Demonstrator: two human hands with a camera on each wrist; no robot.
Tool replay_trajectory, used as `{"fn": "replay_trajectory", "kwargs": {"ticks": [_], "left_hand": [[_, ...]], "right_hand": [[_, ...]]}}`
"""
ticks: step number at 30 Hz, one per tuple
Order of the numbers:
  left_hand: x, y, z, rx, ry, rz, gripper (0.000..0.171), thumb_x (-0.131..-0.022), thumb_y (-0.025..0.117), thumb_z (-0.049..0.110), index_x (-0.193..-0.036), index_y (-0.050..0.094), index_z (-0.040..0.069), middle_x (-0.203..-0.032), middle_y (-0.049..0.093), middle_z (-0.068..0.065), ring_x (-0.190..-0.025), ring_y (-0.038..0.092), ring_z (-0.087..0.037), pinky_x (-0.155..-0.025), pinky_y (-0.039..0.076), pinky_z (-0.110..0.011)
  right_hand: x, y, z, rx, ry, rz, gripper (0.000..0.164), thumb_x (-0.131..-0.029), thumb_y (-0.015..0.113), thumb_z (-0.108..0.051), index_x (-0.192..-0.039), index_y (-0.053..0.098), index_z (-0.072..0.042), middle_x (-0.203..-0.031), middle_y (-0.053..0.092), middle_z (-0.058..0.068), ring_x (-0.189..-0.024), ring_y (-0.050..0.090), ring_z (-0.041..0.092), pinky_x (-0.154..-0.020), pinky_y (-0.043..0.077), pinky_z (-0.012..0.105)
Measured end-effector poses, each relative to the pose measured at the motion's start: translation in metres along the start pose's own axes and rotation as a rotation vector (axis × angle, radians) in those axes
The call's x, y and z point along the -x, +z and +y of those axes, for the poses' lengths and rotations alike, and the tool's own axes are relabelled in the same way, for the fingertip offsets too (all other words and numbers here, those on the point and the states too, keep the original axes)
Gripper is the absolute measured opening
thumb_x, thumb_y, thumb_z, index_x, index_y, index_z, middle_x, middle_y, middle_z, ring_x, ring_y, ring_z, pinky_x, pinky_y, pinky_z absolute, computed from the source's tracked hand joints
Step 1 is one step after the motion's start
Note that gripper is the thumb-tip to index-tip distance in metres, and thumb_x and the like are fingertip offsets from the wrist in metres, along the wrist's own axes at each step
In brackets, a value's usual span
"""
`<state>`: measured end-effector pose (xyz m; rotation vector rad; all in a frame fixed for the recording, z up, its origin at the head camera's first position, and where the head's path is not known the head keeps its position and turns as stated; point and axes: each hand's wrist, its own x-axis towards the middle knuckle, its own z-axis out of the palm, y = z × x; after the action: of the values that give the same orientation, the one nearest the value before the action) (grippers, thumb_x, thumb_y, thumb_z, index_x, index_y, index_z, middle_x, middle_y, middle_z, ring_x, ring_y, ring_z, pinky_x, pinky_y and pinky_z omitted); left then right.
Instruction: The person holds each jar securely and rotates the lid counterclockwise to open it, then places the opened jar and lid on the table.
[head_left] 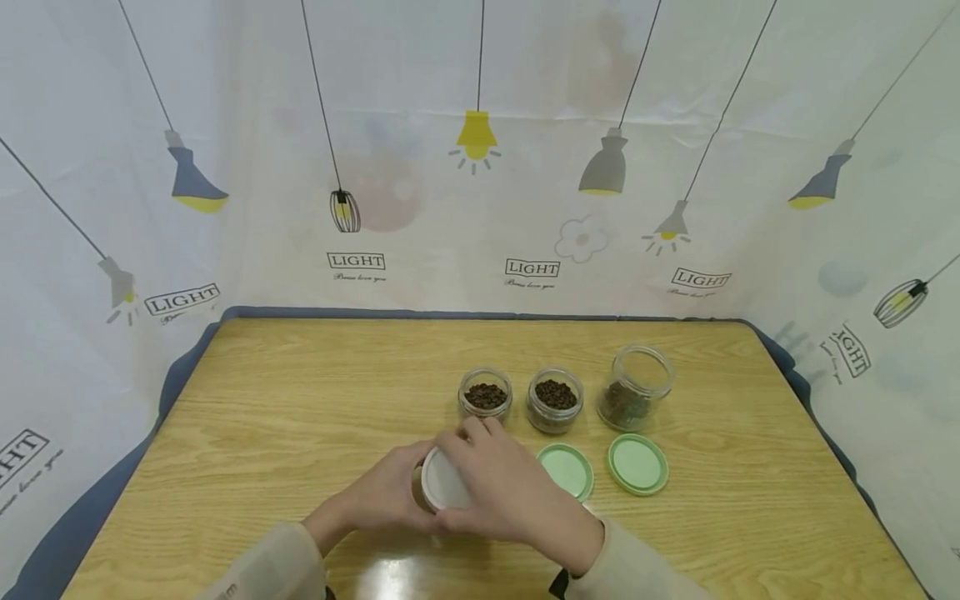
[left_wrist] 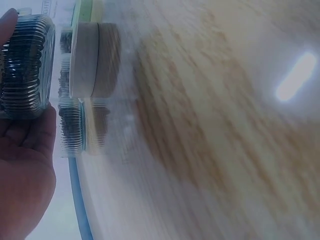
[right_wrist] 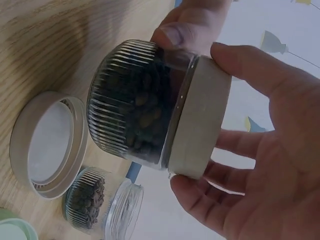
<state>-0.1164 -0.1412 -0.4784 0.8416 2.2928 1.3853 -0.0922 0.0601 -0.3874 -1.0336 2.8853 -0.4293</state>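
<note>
A ribbed glass jar (right_wrist: pixel 132 102) of dark beans, which look like coffee beans, is tilted above the table with a white lid (head_left: pixel 442 482) over its mouth. My left hand (head_left: pixel 382 492) grips the glass body. Thumb and fingers of my right hand (right_wrist: pixel 280 135) hold the lid's rim from opposite sides. In the head view the hands cover most of the jar. A second white lid (right_wrist: pixel 20 135) lies on the table below it. The left wrist view catches only part of the held jar (left_wrist: pixel 27 65).
Beyond my hands stand two small open jars (head_left: pixel 485 396) (head_left: pixel 555 396) of beans and a larger open jar (head_left: pixel 637 387). Two green lids (head_left: pixel 566 472) (head_left: pixel 637 464) lie in front of them on the wooden table (head_left: pixel 300 375). Printed cloth (head_left: pixel 420 283) hangs around the table.
</note>
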Motion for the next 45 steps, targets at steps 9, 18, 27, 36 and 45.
{"fn": "replay_trajectory", "kwargs": {"ticks": [9,18,27,36,45], "left_hand": [[-0.001,0.003,0.003,0.046,0.018,-0.013,0.08,-0.062,0.088,0.043,-0.13,0.049,0.028,-0.123,0.059,0.01,-0.11,0.056,-0.013,-0.1,0.044,-0.042],[0.0,0.002,0.006,0.077,0.041,-0.018,0.077,-0.065,0.087,0.037,-0.132,0.048,0.03,-0.12,0.06,0.01,-0.106,0.057,-0.014,-0.095,0.047,-0.04],[-0.003,0.004,0.001,0.036,0.056,0.012,0.075,-0.065,0.086,0.034,-0.131,0.051,0.028,-0.118,0.061,0.01,-0.103,0.058,-0.013,-0.093,0.048,-0.038],[-0.005,0.004,0.002,-0.002,0.042,0.013,0.082,-0.061,0.088,0.038,-0.133,0.049,0.026,-0.12,0.06,0.011,-0.105,0.057,-0.012,-0.095,0.047,-0.038],[-0.004,0.007,0.003,0.029,0.014,-0.006,0.08,-0.062,0.088,0.04,-0.131,0.048,0.032,-0.121,0.058,0.011,-0.108,0.056,-0.012,-0.097,0.046,-0.04]], "right_hand": [[0.002,-0.005,0.011,-0.074,-0.134,-0.052,0.081,-0.068,0.081,-0.048,-0.138,0.047,-0.025,-0.127,0.05,0.001,-0.111,0.043,0.019,-0.087,0.049,0.035],[0.005,-0.003,0.006,0.014,-0.021,0.07,0.083,-0.078,0.053,-0.077,-0.135,0.048,-0.017,-0.132,0.048,0.008,-0.119,0.045,0.026,-0.093,0.047,0.046],[0.005,0.0,-0.007,0.097,0.165,0.015,0.091,-0.074,0.046,-0.084,-0.121,0.052,-0.007,-0.112,0.053,0.008,-0.107,0.05,0.025,-0.086,0.05,0.042],[0.004,0.006,-0.009,0.15,0.12,0.065,0.087,-0.068,0.063,-0.077,-0.119,0.051,-0.008,-0.105,0.053,0.007,-0.099,0.051,0.023,-0.075,0.053,0.036],[0.001,0.0,0.005,0.059,-0.104,-0.002,0.071,-0.068,0.077,-0.053,-0.125,0.053,-0.018,-0.116,0.051,0.001,-0.103,0.046,0.02,-0.081,0.051,0.034]]}}
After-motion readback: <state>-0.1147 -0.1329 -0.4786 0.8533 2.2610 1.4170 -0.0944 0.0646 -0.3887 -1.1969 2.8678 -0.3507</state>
